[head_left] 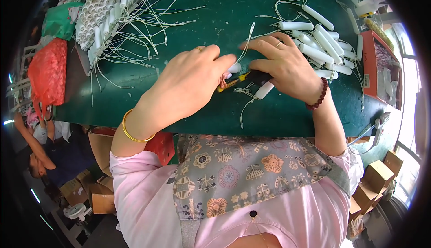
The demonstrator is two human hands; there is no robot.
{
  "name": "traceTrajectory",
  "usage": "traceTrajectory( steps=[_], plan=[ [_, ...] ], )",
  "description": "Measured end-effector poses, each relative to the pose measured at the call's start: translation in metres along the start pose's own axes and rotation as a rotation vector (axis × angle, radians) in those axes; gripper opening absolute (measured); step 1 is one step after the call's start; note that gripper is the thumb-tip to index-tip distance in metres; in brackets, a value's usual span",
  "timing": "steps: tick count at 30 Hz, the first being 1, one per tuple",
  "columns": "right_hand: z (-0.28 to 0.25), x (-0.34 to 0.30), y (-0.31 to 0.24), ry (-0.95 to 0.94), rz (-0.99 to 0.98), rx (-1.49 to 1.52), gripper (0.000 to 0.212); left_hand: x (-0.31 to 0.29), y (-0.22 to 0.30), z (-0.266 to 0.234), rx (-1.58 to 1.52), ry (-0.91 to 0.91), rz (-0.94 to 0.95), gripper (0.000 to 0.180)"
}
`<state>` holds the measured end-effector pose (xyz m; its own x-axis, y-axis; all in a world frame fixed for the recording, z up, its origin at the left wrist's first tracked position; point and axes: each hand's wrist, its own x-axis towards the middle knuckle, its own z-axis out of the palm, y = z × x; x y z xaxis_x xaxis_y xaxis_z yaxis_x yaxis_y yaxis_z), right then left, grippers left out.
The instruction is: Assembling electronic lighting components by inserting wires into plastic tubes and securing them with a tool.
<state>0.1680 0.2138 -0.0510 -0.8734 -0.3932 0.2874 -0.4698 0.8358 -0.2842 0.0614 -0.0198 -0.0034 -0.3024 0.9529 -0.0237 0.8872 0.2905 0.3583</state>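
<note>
My left hand is closed around a small white cylinder, most of it hidden behind the fingers. A pale thin wire rises from between my hands. My right hand is closed on a yellow-and-black hand tool, its dark part tucked under the palm; its exact kind is unclear. The right thumb and forefinger reach toward the wire; whether they touch it, I cannot tell. Short cut wire ends and a white tube lie on the table just below the tool.
White tubes with wires are heaped at the right on the green table. At the far left is a tray of packed white tubes, wires trailing inward. A red box stands at the right edge. A red bag hangs at the left.
</note>
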Motion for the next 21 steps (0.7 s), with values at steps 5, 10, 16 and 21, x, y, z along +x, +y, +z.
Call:
traceTrajectory(
  steps=[5,10,16,21],
  plan=[
    [-0.022,-0.002,0.003,-0.087,0.11,-0.057,0.019,0.0,-0.003,-0.005,0.095,-0.033,-0.095,0.032],
    [-0.005,0.001,-0.009,-0.022,-0.067,0.032,0.02,0.002,0.002,-0.002,0.066,-0.001,0.041,0.034],
    [-0.011,-0.004,0.009,-0.026,0.037,0.06,0.029,0.005,-0.005,-0.002,-0.251,0.144,-0.054,0.044],
    [-0.013,0.001,0.004,0.052,-0.024,0.115,0.033,-0.004,-0.073,0.006,-1.675,0.521,-0.126,0.031]
  ],
)
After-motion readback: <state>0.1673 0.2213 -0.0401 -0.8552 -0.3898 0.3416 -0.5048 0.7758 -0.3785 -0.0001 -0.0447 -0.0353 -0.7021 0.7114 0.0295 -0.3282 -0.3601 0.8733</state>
